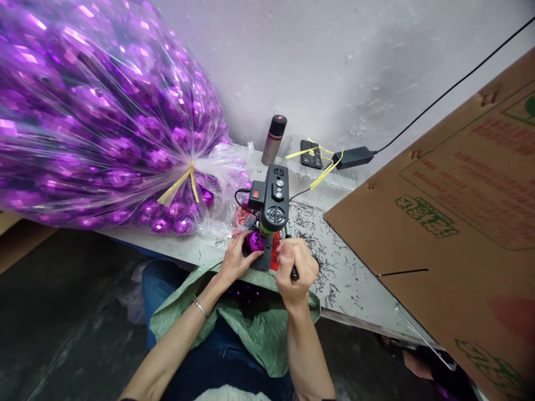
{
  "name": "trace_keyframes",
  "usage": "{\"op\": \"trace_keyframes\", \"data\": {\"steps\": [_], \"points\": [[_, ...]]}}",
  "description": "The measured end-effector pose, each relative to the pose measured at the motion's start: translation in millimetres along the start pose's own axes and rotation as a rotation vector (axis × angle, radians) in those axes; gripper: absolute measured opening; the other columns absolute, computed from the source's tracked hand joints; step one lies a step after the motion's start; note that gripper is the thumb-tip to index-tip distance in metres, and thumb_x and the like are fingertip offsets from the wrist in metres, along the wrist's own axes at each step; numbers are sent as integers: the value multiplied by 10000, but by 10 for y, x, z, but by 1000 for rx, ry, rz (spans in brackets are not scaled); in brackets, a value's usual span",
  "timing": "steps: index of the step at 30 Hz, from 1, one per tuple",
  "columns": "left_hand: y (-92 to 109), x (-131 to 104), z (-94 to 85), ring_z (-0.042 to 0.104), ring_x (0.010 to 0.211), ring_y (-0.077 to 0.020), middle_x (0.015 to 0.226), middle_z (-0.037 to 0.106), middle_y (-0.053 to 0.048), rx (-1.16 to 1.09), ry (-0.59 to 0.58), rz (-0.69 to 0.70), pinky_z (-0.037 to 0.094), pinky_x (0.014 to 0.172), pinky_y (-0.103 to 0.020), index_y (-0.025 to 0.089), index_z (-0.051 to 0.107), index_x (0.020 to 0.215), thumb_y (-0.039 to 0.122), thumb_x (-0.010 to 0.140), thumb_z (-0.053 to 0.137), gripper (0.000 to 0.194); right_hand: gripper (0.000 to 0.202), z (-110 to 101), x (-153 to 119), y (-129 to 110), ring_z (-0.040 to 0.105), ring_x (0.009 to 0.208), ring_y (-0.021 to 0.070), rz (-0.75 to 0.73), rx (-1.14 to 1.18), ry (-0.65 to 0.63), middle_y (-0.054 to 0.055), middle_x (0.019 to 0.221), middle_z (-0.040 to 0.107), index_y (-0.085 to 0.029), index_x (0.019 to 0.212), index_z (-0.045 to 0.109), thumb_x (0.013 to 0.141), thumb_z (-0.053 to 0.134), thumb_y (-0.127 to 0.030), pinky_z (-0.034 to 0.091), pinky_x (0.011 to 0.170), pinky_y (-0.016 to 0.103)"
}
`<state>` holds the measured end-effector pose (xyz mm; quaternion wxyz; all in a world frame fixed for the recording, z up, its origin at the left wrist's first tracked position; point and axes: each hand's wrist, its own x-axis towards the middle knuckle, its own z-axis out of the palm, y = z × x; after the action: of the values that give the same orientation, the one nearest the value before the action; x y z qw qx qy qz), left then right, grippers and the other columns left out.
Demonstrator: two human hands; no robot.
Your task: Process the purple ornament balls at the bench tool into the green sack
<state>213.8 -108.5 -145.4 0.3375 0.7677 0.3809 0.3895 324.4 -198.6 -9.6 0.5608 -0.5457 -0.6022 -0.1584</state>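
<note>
To the left of my hands a clear bag [104,111] packed with shiny purple balls bulges, tied with a yellow strip [179,186]; my left hand [240,256] holds a purple ball [256,241] between thumb and fingers, just below the head of a black machine [275,200]; beyond it a dark bottle [274,140] stands on the tabletop [346,273]; my right hand [296,267] is closed around a black-ended lever [294,273]; black shavings [320,239] lie scattered beside it; a cardboard box [455,211] is farther right.
</note>
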Motion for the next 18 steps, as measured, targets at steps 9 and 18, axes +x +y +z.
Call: {"op": "trace_keyframes", "data": {"steps": [9,18], "points": [[-92,4,105,649,1200,-280,1269,680,-112,-4,6,124,520,1028,-460,214,550,1302,326,853,737,499,235,-6,-16,10,539,644,115,-16,-17,-16,3,691,566,-205,779,505,945,461,-44,412,588,250],[-145,49,137,673,1136,-285,1209,696,-101,-19,4,105,534,975,-446,203,588,1239,323,788,797,512,241,134,-370,146,567,663,117,-38,-13,41,2,721,570,-217,776,491,963,416,-84,452,591,245]]}}
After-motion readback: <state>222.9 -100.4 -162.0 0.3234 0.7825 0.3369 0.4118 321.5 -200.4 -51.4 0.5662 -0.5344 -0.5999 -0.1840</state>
